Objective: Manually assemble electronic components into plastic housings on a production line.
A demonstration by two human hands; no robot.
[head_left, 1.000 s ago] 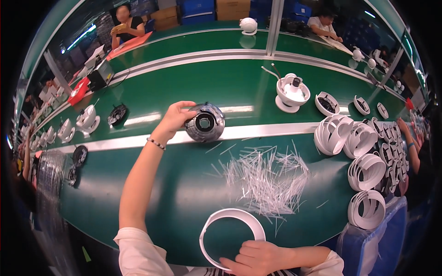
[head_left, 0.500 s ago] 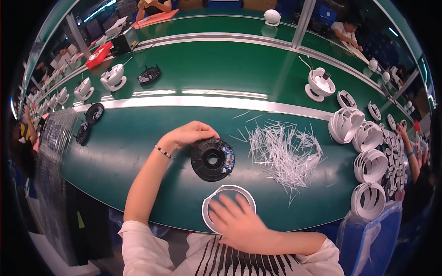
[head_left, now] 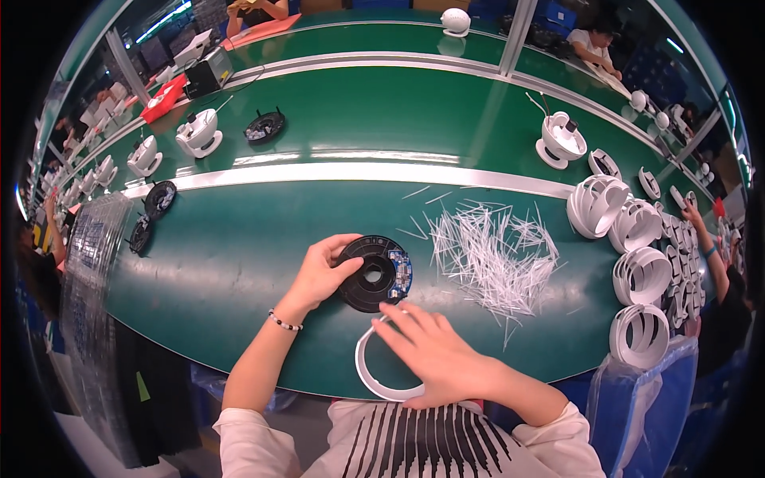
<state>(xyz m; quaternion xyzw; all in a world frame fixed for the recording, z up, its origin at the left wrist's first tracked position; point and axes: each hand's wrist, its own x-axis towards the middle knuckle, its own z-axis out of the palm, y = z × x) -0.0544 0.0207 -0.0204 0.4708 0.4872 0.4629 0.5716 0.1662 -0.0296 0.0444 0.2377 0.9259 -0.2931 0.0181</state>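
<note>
My left hand (head_left: pixel 325 272) is closed on the left edge of a black round plate (head_left: pixel 362 296), thumb on its face. The plate has a hole in its middle and a blue circuit board (head_left: pixel 404 273) along its right side. Nearer my body, a white ring (head_left: pixel 364 371) rests by the table's front edge. My right hand (head_left: pixel 438 350) spans the right part of this ring, fingers over its far rim and thumb at its near rim. The fingertips come close to the plate's lower edge, and the hand hides the ring's right side.
Thin white strips (head_left: pixel 498 259) lie heaped right of the plate. White rings (head_left: pixel 640 334) stand stacked along the right edge. Two black round parts (head_left: pixel 162 199) lie at the left, beside clear plastic trays (head_left: pixel 92 255). White round housings (head_left: pixel 561 139) stand on the green line behind; other people sit beyond.
My left hand has shifted from the plate's far edge to its left side, thumb now on its face. My right hand has moved from flat over the ring to its right side.
</note>
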